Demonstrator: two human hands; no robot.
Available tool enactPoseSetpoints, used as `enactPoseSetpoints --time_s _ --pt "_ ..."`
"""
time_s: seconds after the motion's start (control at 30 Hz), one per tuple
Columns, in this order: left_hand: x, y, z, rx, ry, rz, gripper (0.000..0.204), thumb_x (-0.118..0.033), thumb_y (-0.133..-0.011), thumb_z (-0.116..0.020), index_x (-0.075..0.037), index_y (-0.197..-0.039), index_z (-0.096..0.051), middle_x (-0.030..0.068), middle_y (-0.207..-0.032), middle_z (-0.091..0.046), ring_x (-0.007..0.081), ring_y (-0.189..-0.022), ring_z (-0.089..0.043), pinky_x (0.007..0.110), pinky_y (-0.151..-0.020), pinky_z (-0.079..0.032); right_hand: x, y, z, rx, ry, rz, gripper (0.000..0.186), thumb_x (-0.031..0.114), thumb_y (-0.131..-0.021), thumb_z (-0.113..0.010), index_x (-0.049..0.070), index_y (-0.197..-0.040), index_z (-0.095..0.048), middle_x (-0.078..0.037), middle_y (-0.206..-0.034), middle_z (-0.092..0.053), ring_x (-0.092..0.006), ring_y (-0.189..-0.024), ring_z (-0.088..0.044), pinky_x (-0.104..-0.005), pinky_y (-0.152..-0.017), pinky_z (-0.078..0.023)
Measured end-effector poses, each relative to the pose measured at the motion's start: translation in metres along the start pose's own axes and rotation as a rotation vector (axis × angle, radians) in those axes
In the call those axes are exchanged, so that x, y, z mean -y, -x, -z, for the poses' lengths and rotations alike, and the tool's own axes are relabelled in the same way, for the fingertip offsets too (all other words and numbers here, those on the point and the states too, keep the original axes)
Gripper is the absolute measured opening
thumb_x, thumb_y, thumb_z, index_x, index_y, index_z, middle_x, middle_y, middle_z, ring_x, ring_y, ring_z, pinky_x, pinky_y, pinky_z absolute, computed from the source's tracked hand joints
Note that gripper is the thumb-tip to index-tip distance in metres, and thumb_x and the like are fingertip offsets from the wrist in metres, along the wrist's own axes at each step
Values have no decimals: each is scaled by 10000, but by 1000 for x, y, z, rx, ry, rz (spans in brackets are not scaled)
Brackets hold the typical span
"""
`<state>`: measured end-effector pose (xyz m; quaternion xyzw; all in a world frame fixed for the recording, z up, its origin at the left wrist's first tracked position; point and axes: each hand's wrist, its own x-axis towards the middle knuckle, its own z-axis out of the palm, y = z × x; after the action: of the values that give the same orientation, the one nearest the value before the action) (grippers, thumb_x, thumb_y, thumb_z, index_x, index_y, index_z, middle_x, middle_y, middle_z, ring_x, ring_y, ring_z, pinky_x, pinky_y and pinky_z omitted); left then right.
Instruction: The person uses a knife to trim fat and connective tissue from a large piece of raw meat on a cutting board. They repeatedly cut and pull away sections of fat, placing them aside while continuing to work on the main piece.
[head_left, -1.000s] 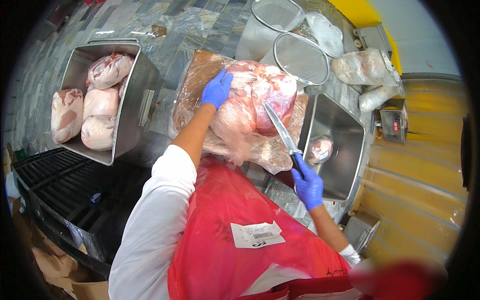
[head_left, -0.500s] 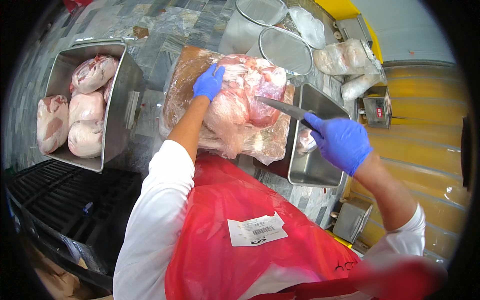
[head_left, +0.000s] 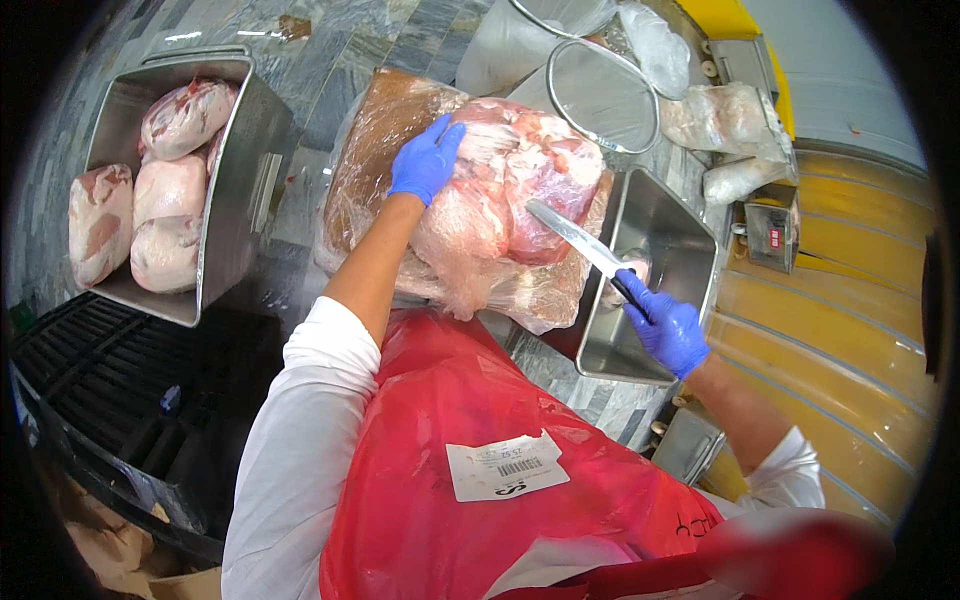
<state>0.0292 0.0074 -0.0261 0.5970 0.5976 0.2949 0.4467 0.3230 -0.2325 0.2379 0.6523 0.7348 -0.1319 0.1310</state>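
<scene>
Item: one large piece of meat, pink and red, at the centre before the person, lying on a film-wrapped brown slab. Left hand: blue-gloved, fingers laid open on the meat's left side, gripping nothing. Right hand: blue-gloved, fingers closed round the dark handle of a long knife, blade slanting up and left over the meat's right part; whether the tip touched, I could not tell from where I stood. Step in hand, as I judged it: knife work, one hand steadying, the other cutting or about to. The next move seemed to call for a firm left hold, with those fingers kept well off the blade's line. Also present: a steel bin at left with several pale cuts; a second steel bin just beside the slab at right, one small piece inside, partly hidden by knife and hand; a wire hoop close behind the meat; wrapped packs beyond. Possible hindrances: loose film bunched at the near side, and the right bin's rim below the knife hand.
</scene>
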Motion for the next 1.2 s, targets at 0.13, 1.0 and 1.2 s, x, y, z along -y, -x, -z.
enactPoseSetpoints --time_s 0.13,1.0,1.2 --pt "-2 3 -4 27 17 -23 597 -562 -1039 -533 -142 -1453 -630 251 -1319 -684 445 -1233 -644 473 -1071 -495 -26 1 -108 -268 -294 72 524 215 -979 -716 229 -1490 -603 -177 -946 -750 -356 -719 -722 -457 -661 -592" --pt "-70 68 -9 39 87 -295 438 -253 -949 -729 -19 -1315 -681 204 -1166 -732 318 -1039 -698 410 -933 -554 66 14 -225 -382 -1101 -158 610 125 -994 -688 110 -1569 -485 -214 -1460 -625 -304 -1309 -658 -373 -1046 -525" --pt "-110 55 -9 321 -201 -120 693 -415 -785 -869 15 -1297 -685 229 -1185 -712 327 -1030 -711 389 -945 -566 50 44 -169 -360 -661 -311 579 229 -959 -736 281 -1514 -581 -188 -1074 -716 -369 -910 -735 -449 -791 -576"
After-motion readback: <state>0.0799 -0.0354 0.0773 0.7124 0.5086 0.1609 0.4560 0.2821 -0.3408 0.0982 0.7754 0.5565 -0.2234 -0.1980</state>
